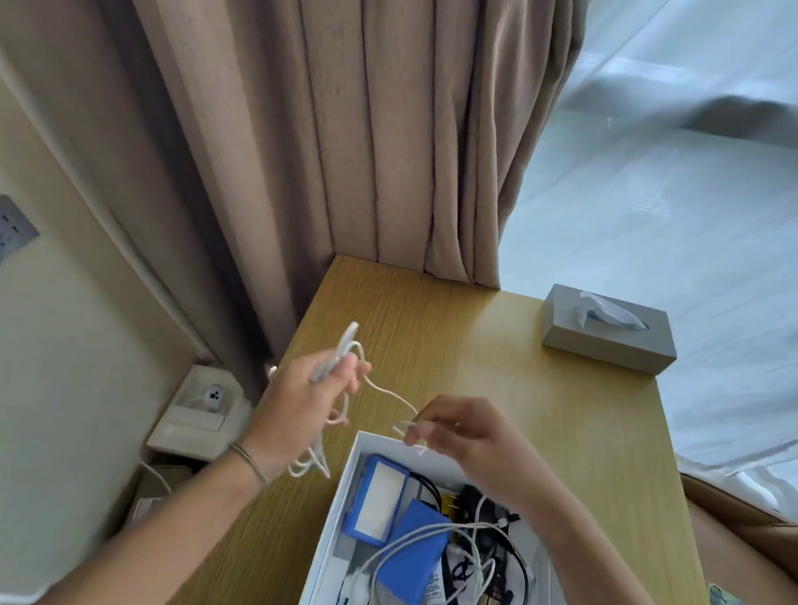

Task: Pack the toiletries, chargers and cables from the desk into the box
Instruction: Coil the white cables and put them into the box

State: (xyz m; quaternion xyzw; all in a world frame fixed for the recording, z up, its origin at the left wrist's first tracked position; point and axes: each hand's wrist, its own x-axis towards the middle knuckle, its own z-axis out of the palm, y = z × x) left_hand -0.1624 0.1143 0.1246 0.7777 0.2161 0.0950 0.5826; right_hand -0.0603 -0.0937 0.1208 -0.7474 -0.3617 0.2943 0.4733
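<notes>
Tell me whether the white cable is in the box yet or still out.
Out. The white cable hangs in the air between the left hand, which grips its gathered loops, and the right hand, which pinches its end above the box.

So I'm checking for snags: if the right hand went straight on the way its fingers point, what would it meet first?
Probably the white cable it already pinches, then the left hand; depth is unclear.
</notes>
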